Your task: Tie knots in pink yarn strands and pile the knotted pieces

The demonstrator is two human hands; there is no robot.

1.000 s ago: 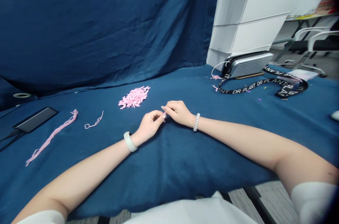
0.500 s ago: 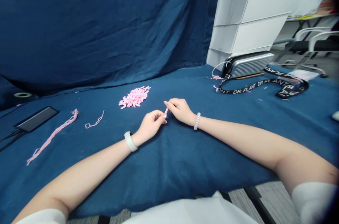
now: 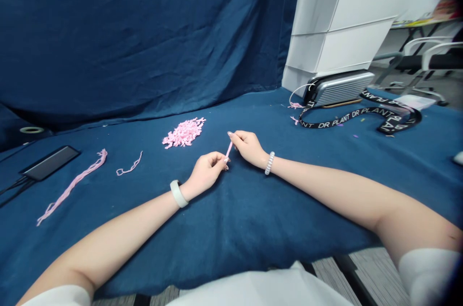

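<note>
A short, narrow pink strip point(image 3: 229, 149) is stretched between my two hands above the blue cloth. My left hand point(image 3: 207, 171) pinches its lower end between thumb and fingertips. At the upper end, my right hand point(image 3: 249, 146) is closed in a pinch. Behind my hands, a bit to the left, lies a heap of small pink pieces point(image 3: 183, 132), perhaps knotted yarn. A bundle of long pink strands point(image 3: 74, 184) rests farther left, with a thin loose pink thread point(image 3: 130, 165) beside it.
A black flat device point(image 3: 49, 163) with cables lies at the far left, near a tape roll point(image 3: 31, 130). On the right are a silver ribbed case point(image 3: 342, 90) and a black lettered lanyard point(image 3: 336, 120). Blue cloth point(image 3: 144, 31) hangs behind.
My right hand has moved slightly up and away from my left hand, so more of the pink strip shows between them. My left hand has barely moved.
</note>
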